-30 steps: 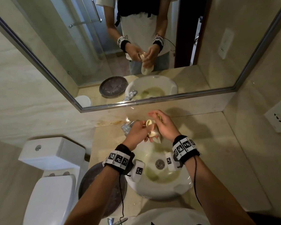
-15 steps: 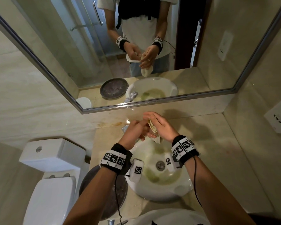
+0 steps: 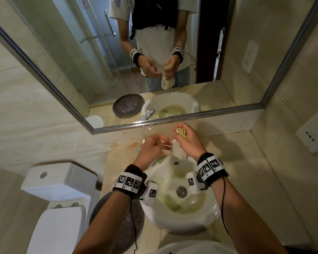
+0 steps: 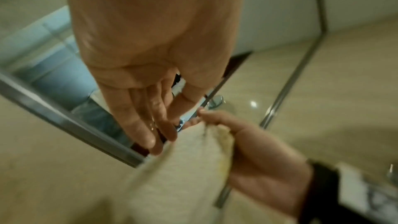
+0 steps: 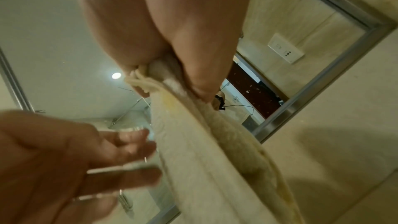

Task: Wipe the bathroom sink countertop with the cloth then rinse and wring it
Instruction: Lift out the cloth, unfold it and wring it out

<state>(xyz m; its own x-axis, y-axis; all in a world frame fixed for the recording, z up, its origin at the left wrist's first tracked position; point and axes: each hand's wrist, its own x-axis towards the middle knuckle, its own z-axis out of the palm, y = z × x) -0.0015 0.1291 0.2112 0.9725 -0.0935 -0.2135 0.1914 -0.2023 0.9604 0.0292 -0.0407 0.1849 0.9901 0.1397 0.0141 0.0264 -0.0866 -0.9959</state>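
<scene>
- Beige marble-look walls (image 3: 26, 116); metal-framed mirror (image 3: 191, 118) ahead of me.
- White toilet (image 3: 57, 198) to my left.
- Wall socket (image 3: 314, 132) to my right.

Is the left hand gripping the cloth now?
No, in the left wrist view the left hand has nearly straight fingers beside the cloth, which only the right hand grips.
</scene>
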